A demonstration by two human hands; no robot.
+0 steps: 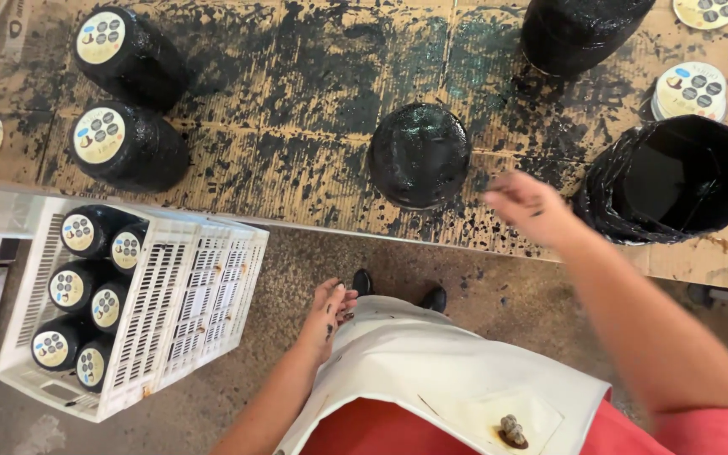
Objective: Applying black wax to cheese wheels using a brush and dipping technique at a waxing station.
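Looking down from the head camera, the person's right hand (pixel 526 205) hangs over the near edge of the paint-splashed cardboard table top (pixel 297 160), fingers loosely curled and blurred, holding nothing and touching nothing that can be made out. Just beyond it stands an unlabelled wheel (pixel 419 155), freshly coated in glossy black. The left hand (pixel 331 308) rests against the white apron (pixel 431 371) at hip level, fingers slack and half open, with dark smears on them.

To the right of the wet wheel sits a black-lined tub (pixel 671 177), with a round label (pixel 691 90) behind it. Two labelled black wheels (pixel 124 101) stand at the far left of the table, and a white plastic crate (pixel 162 312) on the floor holds more of them on their sides.

The risk, as judged here, lies in the wet coating. A grip on the glossy wheel could slip, or leave finger marks in the black. The wheel stands close to the table edge, so a nudge from the hand could send it off onto the floor. Stained fingers could also soil a clean label.
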